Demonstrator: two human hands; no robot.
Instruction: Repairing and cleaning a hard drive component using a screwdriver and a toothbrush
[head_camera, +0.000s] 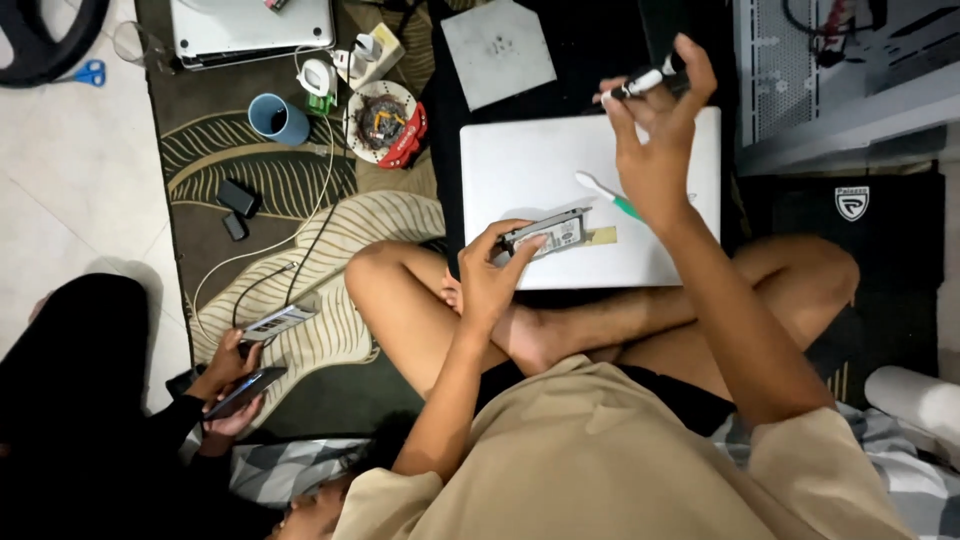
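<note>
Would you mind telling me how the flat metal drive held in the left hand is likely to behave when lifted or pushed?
The drive looks like a thin, rigid slab, so it should probably stay stiff. The left hand tilts it up by one end on the closed laptop, which suggests it is fairly light. Its smooth casing might slide on the lid.

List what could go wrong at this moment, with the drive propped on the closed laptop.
The left hand holds the drive tilted on edge on the laptop; it could slip or scratch the lid. The right hand lifts a marker high, so it might drop. The green tool lies loose and could roll off.
</note>
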